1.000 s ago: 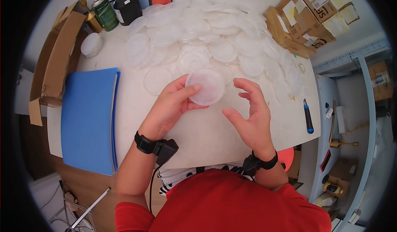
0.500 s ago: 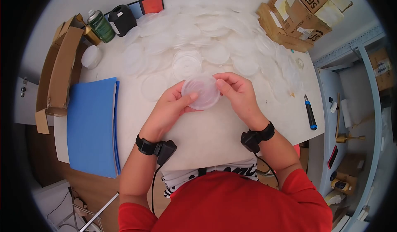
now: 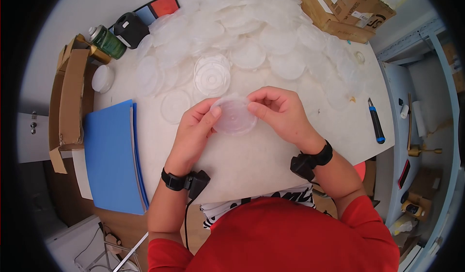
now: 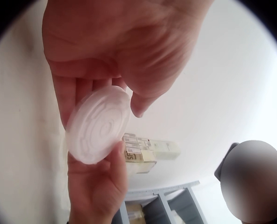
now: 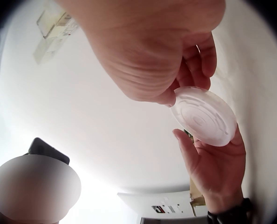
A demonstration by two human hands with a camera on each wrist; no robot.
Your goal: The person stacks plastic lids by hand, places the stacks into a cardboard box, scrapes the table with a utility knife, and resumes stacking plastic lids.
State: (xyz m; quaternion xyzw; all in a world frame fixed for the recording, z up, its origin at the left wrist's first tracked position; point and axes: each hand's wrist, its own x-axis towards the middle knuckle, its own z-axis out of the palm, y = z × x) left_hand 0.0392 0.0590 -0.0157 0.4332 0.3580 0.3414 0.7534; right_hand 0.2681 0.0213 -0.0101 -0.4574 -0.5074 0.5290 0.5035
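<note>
A round, translucent plastic lid (image 3: pixel 235 117) with ringed ridges is held between both hands above the table. My left hand (image 3: pixel 194 126) has it from the left, fingers behind the lid and thumb by its left edge. From the other side, my right hand (image 3: pixel 283 114) pinches the upper right rim between thumb and fingers. The right wrist view shows the lid (image 5: pixel 204 116) tilted, with the left hand (image 5: pixel 217 170) under its lower end. Just beyond the hands, a small stack of lids (image 3: pixel 212 78) lies on the table, and a single lid (image 3: pixel 176 106) lies left of it.
A broad heap of similar lids (image 3: pixel 276 39) covers the back of the table. On the left are a blue folder (image 3: pixel 114 155), an open cardboard box (image 3: pixel 72 97) and a round tub (image 3: pixel 102 79). A utility knife (image 3: pixel 376 121) lies near the right edge; cartons (image 3: pixel 358 10) stand behind.
My right hand, apart from the lid with spread fingers a second ago, has come in and taken its rim. The left thumb has shifted from the lid's face to its edge.
</note>
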